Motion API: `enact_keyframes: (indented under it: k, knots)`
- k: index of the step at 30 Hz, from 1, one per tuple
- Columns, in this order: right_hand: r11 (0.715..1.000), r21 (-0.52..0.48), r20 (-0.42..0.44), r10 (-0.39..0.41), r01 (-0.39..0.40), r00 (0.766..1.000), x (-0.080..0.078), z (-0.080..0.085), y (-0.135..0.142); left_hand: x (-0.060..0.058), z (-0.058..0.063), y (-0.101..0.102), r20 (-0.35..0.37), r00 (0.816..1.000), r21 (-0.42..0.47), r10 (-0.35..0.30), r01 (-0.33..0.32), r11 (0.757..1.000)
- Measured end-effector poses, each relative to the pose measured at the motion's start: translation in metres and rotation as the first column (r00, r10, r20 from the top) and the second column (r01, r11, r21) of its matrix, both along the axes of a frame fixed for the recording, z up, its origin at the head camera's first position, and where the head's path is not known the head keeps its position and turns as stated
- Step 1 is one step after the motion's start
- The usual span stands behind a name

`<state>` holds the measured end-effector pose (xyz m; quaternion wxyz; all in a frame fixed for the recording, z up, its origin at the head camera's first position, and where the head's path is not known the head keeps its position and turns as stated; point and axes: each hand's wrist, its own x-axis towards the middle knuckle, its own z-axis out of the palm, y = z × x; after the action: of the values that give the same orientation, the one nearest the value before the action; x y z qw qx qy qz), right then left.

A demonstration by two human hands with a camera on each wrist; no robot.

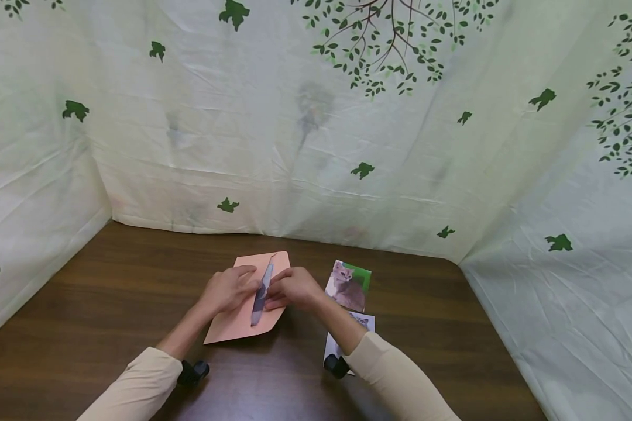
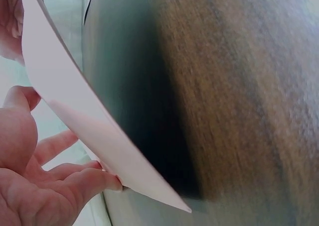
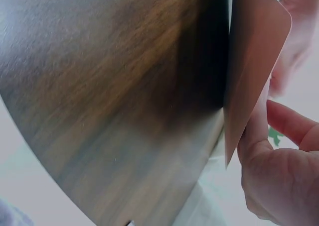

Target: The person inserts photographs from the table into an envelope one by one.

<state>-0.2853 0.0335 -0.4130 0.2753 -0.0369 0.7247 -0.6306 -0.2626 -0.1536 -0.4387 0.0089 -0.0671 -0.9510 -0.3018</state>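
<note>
A pink paper envelope [image 1: 229, 327], its rounded flap opened out to the right, is tilted above the brown table. Along its opening shows a narrow bluish-grey strip of a card [image 1: 258, 310], with the rest hidden inside. My left hand [image 1: 229, 290] rests on the envelope's upper face, fingertips by the strip. In the left wrist view that hand's fingers [image 2: 107, 176] touch the pink paper, mostly straight. From the right, my right hand [image 1: 295, 287] bends its fingers and thumb at the card's edge over the flap. The right wrist view shows the flap's underside [image 3: 256, 47], with that hand behind it.
Right of the envelope lies a picture card of a cat [image 1: 347, 286] on a green background. Nearer me is another picture card [image 1: 333, 345], partly covered by the right forearm. A pale leaf-printed cloth [image 1: 274, 146] hangs around the wooden table [image 1: 432, 327].
</note>
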Motion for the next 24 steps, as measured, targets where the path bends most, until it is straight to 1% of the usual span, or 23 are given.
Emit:
enact_keyframes:
  k: [11,18,24]
  knots:
    - [0.997,0.07,-0.039,0.016,-0.013,0.999,-0.001,0.011,0.016,0.0,-0.001,0.001,0.037,0.999,-0.011,0.021,-0.021,1.0]
    - [0.998,0.06,-0.083,-0.01,0.014,0.997,-0.002,0.019,0.031,0.001,-0.002,0.001,0.034,0.999,0.0,0.018,-0.018,1.0]
    - [0.999,0.035,-0.12,-0.008,0.012,0.993,-0.006,0.022,0.049,0.002,-0.002,0.001,0.016,1.0,0.008,0.009,-0.009,1.0]
